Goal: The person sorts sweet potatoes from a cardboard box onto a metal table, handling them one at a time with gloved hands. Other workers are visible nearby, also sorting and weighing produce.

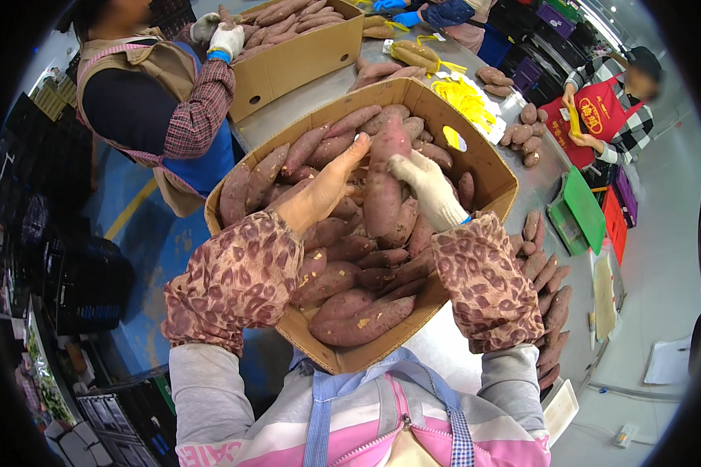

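Note:
In front of me stands an open cardboard box [343,359] full of reddish-purple sweet potatoes [364,319]. One long sweet potato [385,175] is raised over the others, near the middle of the box. My right hand [428,187], in a white knit glove, grips it from the right side. Bare and stretched out, my left hand [325,187] lies along its left side, with the thumb end close to it. The left hand's other fingers are mostly hidden, so contact is unclear. Patterned sleeve covers wrap both my forearms.
A second box [296,74] of sweet potatoes stands ahead, where a gloved co-worker [163,101] handles some. Yellow net bags [469,100] and loose sweet potatoes [549,311] lie on the metal table. A green bin [580,206] and another person [611,109] are at right.

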`<state>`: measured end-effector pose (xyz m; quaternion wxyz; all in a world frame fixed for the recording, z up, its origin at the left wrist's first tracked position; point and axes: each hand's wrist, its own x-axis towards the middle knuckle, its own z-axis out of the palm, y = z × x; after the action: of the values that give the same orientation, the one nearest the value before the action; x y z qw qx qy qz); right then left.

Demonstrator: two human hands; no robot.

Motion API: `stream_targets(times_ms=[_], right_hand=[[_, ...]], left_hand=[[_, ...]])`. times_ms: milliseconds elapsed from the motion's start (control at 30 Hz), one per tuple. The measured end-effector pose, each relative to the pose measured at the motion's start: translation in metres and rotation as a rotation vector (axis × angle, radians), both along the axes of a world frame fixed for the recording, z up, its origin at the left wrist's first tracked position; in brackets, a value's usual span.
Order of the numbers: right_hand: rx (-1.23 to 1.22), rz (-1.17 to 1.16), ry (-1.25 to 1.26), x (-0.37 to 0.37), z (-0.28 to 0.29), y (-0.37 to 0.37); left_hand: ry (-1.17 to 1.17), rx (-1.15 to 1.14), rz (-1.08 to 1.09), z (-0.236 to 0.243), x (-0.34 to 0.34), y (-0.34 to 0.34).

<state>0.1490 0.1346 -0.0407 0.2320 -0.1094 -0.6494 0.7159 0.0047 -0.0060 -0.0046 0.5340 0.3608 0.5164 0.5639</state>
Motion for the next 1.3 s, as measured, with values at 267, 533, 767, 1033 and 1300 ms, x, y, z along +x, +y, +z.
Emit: stream_targets(times_ms=[267, 533, 767, 1033, 1300], right_hand=[[0.508, -0.429, -0.135, 0.006, 0.026, -0.004], [1.303, -0.307, 0.058, 0.002, 0.033, -0.019], [0.665, -0.111, 0.205, 0.005, 0.024, -0.02], [0.108, -0.317, 0.126, 0.006, 0.007, 0.012], [0.298, -0.219, 0.267, 0.009, 0.003, 0.005]], left_hand=[[0.222, -0.177, 0.22, -0.018, -0.021, 0.012], [-0.257, -0.145, 0.07, -0.01, -0.003, 0.005], [-0.5, -0.034, 0.057, -0.008, -0.01, 0.001], [-0.044, 0.112, 0.064, -0.004, -0.006, -0.007], [0.541, 0.194, 0.106, -0.018, -0.002, -0.001]])
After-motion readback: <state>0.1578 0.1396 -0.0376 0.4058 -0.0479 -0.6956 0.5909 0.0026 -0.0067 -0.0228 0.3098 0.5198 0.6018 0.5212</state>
